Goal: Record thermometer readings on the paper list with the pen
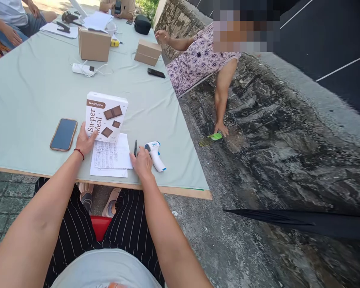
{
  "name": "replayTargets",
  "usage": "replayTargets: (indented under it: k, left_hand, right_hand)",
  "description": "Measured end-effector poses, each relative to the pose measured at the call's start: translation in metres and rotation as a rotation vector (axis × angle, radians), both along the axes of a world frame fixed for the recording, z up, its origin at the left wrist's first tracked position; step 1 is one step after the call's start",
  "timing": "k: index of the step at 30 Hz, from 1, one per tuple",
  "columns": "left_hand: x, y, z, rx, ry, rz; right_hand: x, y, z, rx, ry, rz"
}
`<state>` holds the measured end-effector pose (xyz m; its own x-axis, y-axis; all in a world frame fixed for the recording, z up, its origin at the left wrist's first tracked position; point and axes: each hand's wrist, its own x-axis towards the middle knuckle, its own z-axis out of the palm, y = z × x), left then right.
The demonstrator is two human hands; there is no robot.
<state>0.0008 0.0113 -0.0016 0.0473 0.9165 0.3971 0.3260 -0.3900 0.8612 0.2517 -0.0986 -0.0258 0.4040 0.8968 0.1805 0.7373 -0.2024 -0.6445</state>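
At the near edge of the worktop (24, 92), the left hand (84, 140) rests open against the box (106, 117) – no grip; the right hand (141, 162), loosely curled and empty, touches the thermometer (155, 155). A nudge could knock it off the edge.

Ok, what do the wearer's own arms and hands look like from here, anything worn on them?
Both forearms are bare, with no sleeves in view. The left hand has a thin red cord bracelet at the wrist. The right hand shows no band, watch or glove. No rings are visible on either hand, though the fingers are small in the head view.
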Motion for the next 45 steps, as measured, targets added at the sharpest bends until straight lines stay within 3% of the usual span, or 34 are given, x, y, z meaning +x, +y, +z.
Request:
replayTargets:
  k: [4,10,14,24,34,45]
  left_hand:
    - [-0.007,-0.008,0.002,-0.053,0.076,-0.003]
    - [-0.009,-0.025,0.000,-0.026,0.276,0.066]
    - [-0.010,-0.028,-0.002,-0.009,0.297,0.119]
    - [-0.012,-0.031,0.009,-0.014,0.301,0.096]
    - [-0.011,-0.029,0.010,0.022,0.275,0.094]
    - [-0.007,-0.035,0.021,-0.051,0.363,0.105]
  right_hand:
    - [0.005,0.004,0.004,-0.017,0.045,0.033]
    - [0.005,-0.011,-0.006,0.261,0.492,0.025]
    - [0.003,-0.015,-0.013,0.300,0.664,-0.021]
    - [0.001,-0.016,-0.011,0.349,0.597,0.066]
    - [0.000,-0.014,-0.009,0.382,0.674,0.035]
    - [0.000,-0.014,-0.012,0.410,0.703,0.018]
